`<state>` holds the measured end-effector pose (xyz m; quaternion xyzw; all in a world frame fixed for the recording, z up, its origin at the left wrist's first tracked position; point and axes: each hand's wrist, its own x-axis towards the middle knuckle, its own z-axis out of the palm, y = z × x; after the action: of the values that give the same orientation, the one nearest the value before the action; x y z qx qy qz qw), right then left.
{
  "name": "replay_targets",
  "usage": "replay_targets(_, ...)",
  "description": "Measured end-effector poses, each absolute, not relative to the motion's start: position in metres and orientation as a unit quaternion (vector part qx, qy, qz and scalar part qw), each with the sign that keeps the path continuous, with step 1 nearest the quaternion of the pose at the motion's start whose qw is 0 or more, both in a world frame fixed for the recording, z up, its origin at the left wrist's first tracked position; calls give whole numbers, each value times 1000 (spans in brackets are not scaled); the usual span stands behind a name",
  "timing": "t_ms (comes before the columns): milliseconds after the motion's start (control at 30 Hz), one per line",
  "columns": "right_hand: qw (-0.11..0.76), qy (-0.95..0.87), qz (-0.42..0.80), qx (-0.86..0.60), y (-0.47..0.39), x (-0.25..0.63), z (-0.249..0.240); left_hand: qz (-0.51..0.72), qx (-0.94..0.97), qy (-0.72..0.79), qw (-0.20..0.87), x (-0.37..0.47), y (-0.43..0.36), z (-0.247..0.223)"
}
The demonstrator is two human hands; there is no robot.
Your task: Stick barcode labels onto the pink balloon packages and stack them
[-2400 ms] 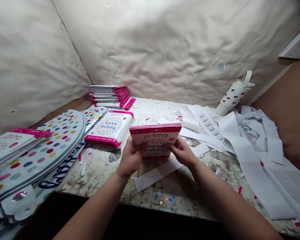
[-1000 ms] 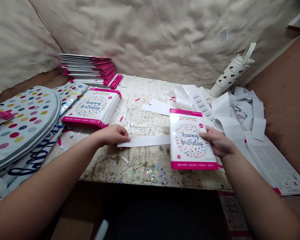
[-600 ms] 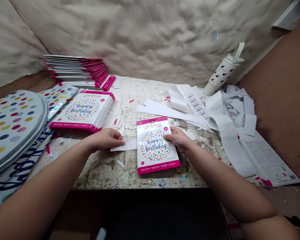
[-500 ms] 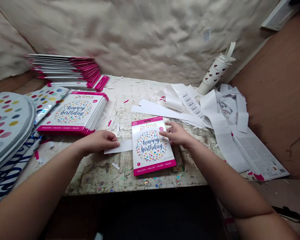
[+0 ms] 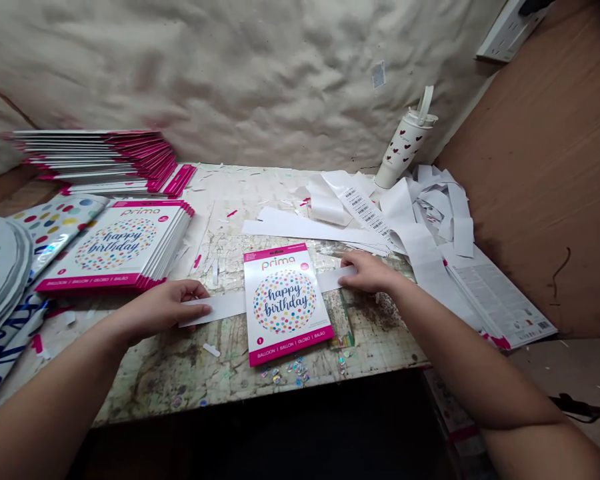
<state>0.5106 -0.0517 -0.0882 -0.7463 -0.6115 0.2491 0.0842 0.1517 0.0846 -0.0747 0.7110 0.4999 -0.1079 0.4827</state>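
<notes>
A pink and white balloon packet (image 5: 286, 303), printed "happy birthday", lies face up on the worktable between my hands. A white paper strip (image 5: 225, 305) passes beneath it and sticks out on both sides. At the strip's left end, my left hand (image 5: 177, 307) is closed, pinching it between thumb and fingers. My right hand (image 5: 367, 272) pinches the strip's other end, just right of the packet. The middle of the strip is hidden under the packet.
Stacked balloon packets (image 5: 115, 243) lie at left, with a taller pile (image 5: 100, 160) behind. Round dotted foil balloons (image 5: 3, 280) sit at far left. Barcode label strips (image 5: 365, 210), a tumbler (image 5: 405, 147) and a crumpled paper heap (image 5: 443, 200) are at right. Confetti dots (image 5: 297, 370) lie near the front edge.
My right hand has gone from the packet's right edge to the strip's right end, which now shows beyond the packet. My left hand still holds the left end. The camera view has shifted.
</notes>
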Motion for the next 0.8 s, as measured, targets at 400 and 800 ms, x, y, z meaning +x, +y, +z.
replay_targets(400,354,-471,335,-735,-75,502,-79,144,862,437,212,189,9,-70)
replay_targets(800,449,-381,190,-786,-21,576,-90,246,916,280,146,213,-12,-87)
